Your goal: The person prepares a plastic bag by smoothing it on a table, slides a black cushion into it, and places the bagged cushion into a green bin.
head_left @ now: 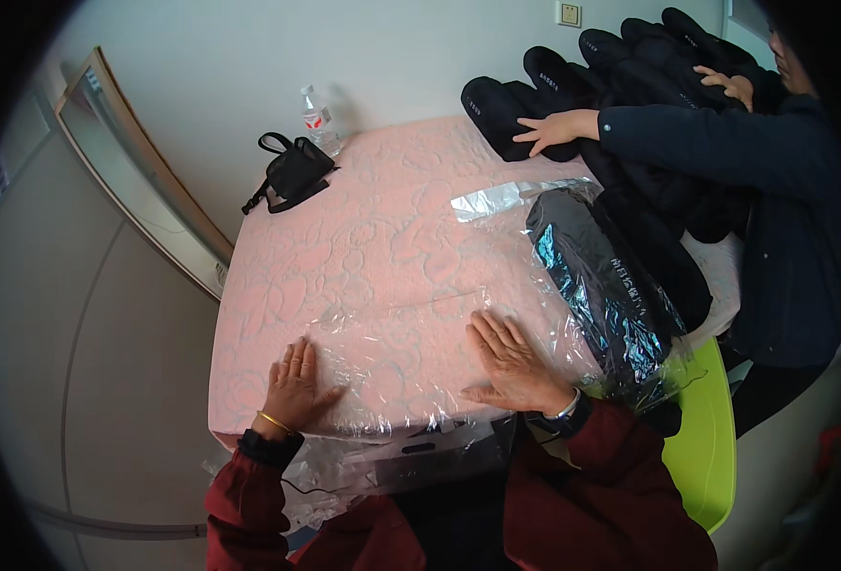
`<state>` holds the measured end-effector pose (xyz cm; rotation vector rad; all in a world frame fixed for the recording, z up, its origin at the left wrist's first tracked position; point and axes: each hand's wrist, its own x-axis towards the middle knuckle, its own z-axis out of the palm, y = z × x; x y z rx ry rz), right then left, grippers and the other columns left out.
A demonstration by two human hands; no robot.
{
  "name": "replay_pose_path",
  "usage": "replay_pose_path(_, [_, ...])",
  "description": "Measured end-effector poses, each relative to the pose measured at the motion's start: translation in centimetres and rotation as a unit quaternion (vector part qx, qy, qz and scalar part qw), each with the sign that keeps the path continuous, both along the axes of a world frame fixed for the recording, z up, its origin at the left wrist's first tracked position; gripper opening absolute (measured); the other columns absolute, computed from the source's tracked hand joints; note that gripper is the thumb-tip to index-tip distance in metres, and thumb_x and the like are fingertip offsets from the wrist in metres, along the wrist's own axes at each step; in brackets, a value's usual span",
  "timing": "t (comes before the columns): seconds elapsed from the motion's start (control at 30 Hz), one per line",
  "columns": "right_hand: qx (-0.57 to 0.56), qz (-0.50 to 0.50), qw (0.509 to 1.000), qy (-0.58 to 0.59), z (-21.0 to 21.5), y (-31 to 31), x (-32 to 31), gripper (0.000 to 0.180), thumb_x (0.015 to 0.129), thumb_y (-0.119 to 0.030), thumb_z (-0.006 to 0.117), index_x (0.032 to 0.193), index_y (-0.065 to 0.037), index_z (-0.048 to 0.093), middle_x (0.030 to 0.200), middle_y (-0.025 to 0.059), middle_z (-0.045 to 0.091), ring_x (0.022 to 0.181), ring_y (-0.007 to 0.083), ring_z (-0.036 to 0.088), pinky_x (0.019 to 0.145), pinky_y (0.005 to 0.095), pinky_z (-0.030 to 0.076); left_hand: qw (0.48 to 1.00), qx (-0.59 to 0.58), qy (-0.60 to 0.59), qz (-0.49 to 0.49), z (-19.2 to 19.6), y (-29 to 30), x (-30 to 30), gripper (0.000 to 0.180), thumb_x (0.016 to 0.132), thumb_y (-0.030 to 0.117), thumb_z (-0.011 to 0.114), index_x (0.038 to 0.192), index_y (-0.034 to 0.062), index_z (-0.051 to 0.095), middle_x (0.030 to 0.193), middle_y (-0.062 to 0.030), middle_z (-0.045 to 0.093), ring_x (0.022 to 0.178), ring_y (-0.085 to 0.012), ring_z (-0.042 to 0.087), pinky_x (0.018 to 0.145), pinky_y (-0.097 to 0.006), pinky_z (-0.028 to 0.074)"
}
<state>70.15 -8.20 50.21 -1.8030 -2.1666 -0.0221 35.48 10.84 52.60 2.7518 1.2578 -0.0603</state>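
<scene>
A clear plastic bag (392, 366) lies flat near the front edge of a pink patterned cloth (344, 252) that covers the table. My left hand (296, 388) rests palm down on the bag's left side, fingers stretched out. On the bag's right side lies my right hand (513, 364), flat with the thumb spread. Beyond it, a long dark padded item (596, 276) in clear wrapping lies slantwise, with light lettering on it. Next to that is another long black padded piece (663, 262), unwrapped as far as I can see.
At the far right a person in a dark jacket (715, 143) has both hands on a heap of black padded items (611, 71). A small black bag (292, 171) and a plastic bottle (317, 119) stand at the back left. A lime-green chair (711, 438) is at the near right; a framed mirror (139, 167) leans left.
</scene>
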Motion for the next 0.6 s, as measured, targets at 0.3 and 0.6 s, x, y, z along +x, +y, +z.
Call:
replay_pose_path(0.3, [-0.02, -0.161, 0.986, 0.043, -0.7, 0.8, -0.8, 0.091, 0.099, -0.052, 0.053, 0.149, 0.018, 0.023, 0.157, 0.0383, 0.022, 0.149, 0.048, 0.02, 0.123, 0.0523, 0.016, 0.845, -0.203, -0.466, 0.164, -2.7, -12.1, -5.8, 0.043, 0.092, 0.02, 0.074, 0.127, -0.0004, 0.058, 0.12, -0.0116, 0.061, 0.105, -0.0191, 0.061, 0.091, -0.031, 0.051])
replay_pose_path(0.6, [-0.06, -0.213, 0.968, 0.117, -0.5, 1.6, -0.1, 0.086, 0.099, -0.05, 0.052, 0.146, 0.018, 0.028, 0.156, 0.0393, 0.023, 0.148, 0.0487, 0.023, 0.121, 0.0539, 0.02, 0.727, -0.418, -0.512, 0.187, -11.9, -11.8, -9.5, 0.028, 0.081, -0.001, 0.08, 0.106, 0.0026, 0.066, 0.092, -0.0021, 0.068, 0.086, -0.0108, 0.064, 0.079, -0.025, 0.053])
